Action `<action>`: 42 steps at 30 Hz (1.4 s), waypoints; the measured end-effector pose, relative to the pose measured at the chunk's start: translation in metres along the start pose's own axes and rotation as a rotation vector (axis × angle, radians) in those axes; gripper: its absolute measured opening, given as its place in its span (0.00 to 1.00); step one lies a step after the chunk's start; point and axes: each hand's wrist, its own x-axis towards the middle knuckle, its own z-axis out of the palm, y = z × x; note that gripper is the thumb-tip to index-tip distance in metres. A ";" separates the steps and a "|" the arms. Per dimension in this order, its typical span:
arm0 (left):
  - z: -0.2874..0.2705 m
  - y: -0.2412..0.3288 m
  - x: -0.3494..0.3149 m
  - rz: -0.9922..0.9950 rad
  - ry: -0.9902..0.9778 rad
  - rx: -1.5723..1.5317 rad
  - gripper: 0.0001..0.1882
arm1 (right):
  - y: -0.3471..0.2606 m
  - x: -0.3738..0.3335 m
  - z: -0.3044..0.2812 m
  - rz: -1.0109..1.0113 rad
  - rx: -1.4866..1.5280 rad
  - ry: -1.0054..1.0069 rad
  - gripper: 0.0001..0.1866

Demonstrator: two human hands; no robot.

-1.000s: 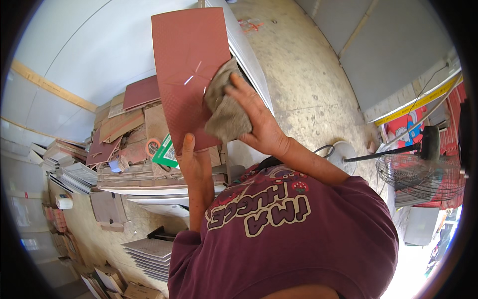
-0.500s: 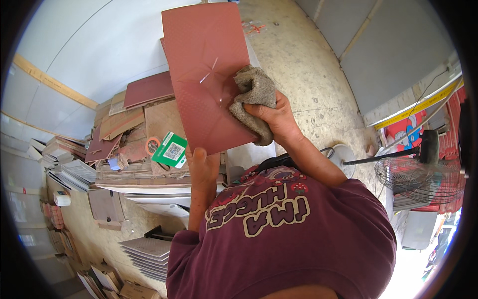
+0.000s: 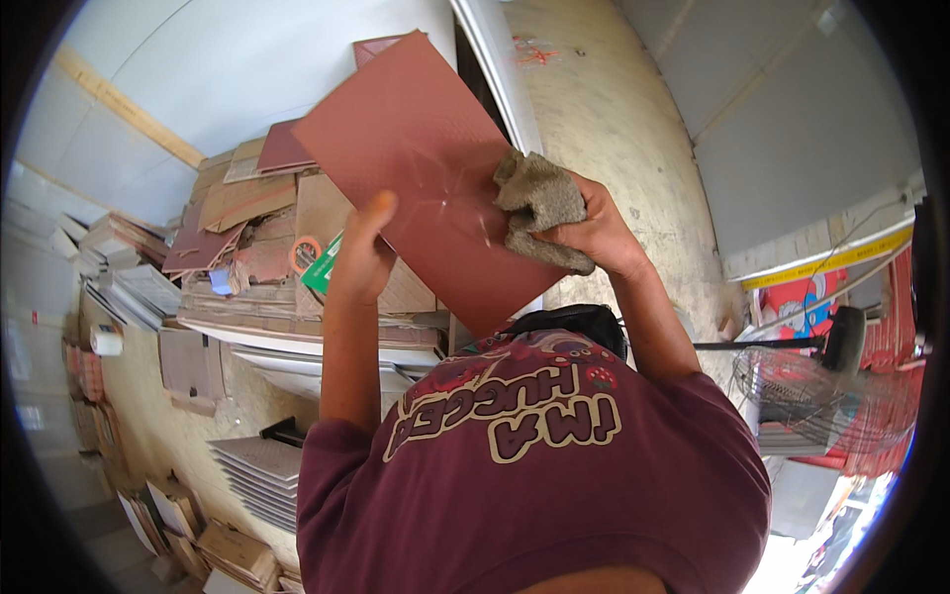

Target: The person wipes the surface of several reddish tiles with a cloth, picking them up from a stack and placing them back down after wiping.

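Observation:
A rectangular reddish-brown tile (image 3: 391,134) with a faint embossed pattern is held tilted before me, its far end leaning left. My left hand (image 3: 364,247) grips its left long edge, thumb on the upper face and the other fingers hidden beneath. A crumpled grey-brown cloth (image 3: 546,206) is bunched in my right hand (image 3: 606,230), pressed at the tile's right edge near the close end. Behind the far end, a corner of another reddish tile (image 3: 371,49) shows.
Left of me, a cardboard-covered stack (image 3: 247,203) carries an orange tape roll (image 3: 305,254) and a green card (image 3: 321,265), partly hidden by my left arm. Grey tiles (image 3: 259,480) are stacked at lower left. A fan (image 3: 821,396) stands at right.
The tile has turned counterclockwise, its far end swinging left. My left hand has shifted from the near left corner up along the left edge. The cloth stays at the right edge.

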 end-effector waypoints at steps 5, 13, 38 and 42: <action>0.009 -0.007 -0.009 -0.012 0.056 -0.046 0.31 | 0.001 0.001 -0.006 0.033 -0.061 -0.074 0.36; 0.016 -0.014 -0.018 0.174 0.141 -0.008 0.33 | -0.013 0.017 0.000 -0.297 -0.464 0.308 0.29; 0.031 -0.012 -0.019 0.394 0.386 -0.214 0.29 | -0.013 0.022 0.041 -0.605 -0.970 0.081 0.41; 0.030 -0.019 -0.021 0.378 0.358 -0.108 0.28 | -0.018 0.031 0.038 -0.627 -0.997 0.157 0.40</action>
